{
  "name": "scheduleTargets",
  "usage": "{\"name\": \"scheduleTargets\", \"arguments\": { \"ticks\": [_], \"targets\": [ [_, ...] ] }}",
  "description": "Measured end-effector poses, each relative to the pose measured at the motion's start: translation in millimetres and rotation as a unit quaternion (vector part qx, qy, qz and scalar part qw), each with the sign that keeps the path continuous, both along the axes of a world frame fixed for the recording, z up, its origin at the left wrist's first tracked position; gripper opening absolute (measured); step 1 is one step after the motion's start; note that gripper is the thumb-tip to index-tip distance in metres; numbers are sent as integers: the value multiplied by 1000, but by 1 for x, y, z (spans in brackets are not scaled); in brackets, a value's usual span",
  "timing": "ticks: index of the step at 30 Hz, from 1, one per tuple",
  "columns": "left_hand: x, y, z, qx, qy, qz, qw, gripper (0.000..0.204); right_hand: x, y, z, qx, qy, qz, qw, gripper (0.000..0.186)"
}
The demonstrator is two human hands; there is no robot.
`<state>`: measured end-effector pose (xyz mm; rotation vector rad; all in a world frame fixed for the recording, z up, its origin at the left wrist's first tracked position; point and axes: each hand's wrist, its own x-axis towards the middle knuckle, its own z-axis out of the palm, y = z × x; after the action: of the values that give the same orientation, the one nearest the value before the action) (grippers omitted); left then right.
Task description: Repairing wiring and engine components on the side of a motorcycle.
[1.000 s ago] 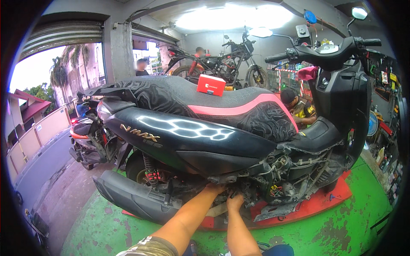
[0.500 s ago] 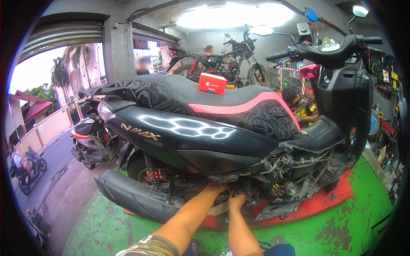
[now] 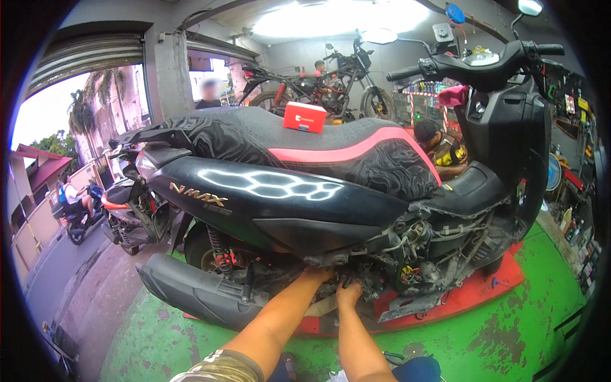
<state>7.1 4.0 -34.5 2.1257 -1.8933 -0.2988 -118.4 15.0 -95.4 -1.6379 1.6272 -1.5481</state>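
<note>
A black scooter (image 3: pixel 331 219) with side covers off stands across the view, its patterned seat (image 3: pixel 356 149) edged in pink. Both my arms reach under its body into the exposed engine area (image 3: pixel 375 270). My left hand (image 3: pixel 320 274) is pushed in beneath the side panel, between the muffler (image 3: pixel 197 290) and the engine; its fingers are hidden among the parts. Just to its right and lower, my right hand (image 3: pixel 348 295) is closed, with a small dark piece showing at its fingers that I cannot make out. A red box (image 3: pixel 305 118) rests on the seat.
The scooter stands on a red platform (image 3: pixel 509 280) over a worn green floor (image 3: pixel 484 347). A stripped motorcycle (image 3: pixel 318 86) stands behind. A co-worker (image 3: pixel 439 146) crouches beyond the seat. Another scooter (image 3: pixel 130 210) is parked at the left by the street. Tools (image 3: pixel 569 235) line the right wall.
The view has shifted slightly, so the scooter sits a little further left. Both hands stay at the same engine area. Out on the street, a motorbike with a rider appears further right.
</note>
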Motion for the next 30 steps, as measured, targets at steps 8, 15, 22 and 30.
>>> {"name": "scheduleTargets", "arguments": {
  "ticks": [8,15,22,30],
  "targets": [
    [13,-10,-6,-146,-81,-39,985,72,9,5,3,-23,-63,6,998,26],
    [26,-5,-12,-100,-47,-8,994,74,22,15,6,-37,-102,38,993,26],
    [-13,17,44,6,-66,13,998,75,19,-4,-21,-36,-66,-21,997,29],
    [-17,-11,37,139,-118,-23,983,79,12,-10,-21,36,-74,-57,995,43]
  ]
}}
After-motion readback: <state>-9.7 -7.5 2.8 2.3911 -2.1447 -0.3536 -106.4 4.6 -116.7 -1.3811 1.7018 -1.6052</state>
